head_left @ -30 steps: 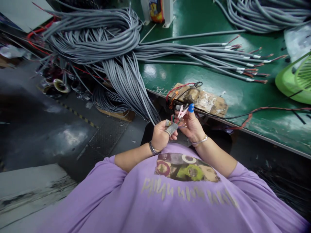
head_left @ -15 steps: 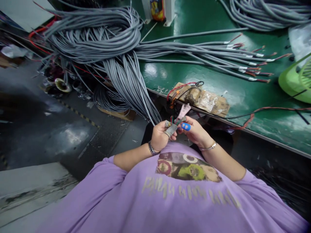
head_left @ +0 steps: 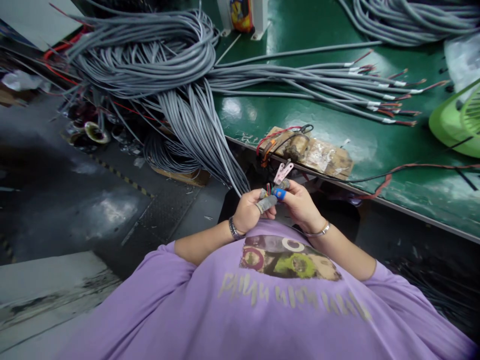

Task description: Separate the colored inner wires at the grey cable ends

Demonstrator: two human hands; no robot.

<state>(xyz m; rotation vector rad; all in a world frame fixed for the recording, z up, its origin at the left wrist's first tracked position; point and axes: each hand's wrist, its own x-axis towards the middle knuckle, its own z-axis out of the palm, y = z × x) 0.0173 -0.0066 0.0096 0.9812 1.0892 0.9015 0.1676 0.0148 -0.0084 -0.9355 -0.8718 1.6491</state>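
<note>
Both hands are together just off the near edge of the desk (head_left: pixel 375 150), in front of the person's lilac top (head_left: pixel 210 305). The left hand (head_left: pixel 250 209), with grey wraps on its thumb and finger, pinches a small group of thin wires (head_left: pixel 268 188), whose coloured tips poke up between the fingers. The right hand (head_left: pixel 302 202) meets it there, its blue-capped thumb pressed toward a grey-wrapped finger, pinching at the same wires; exactly which strand it has is hidden. A pink clip (head_left: pixel 283 172) juts up beyond the right hand's fingers, toward the near edge; whether it is gripped or merely rests there cannot be told.

A worn wooden block (head_left: pixel 326 155) lies along that near edge, just beyond the clip, with red and black leads on its left end. A large bundle of grey cables (head_left: pixel 142 65) covers the left part of the desk. Some strands hang over the near edge and run down close to the left hand, while others stretch right, ending in white bands and bare reddish cores. Farther right along the desk stands a green fan (head_left: pixel 455 117)
</note>
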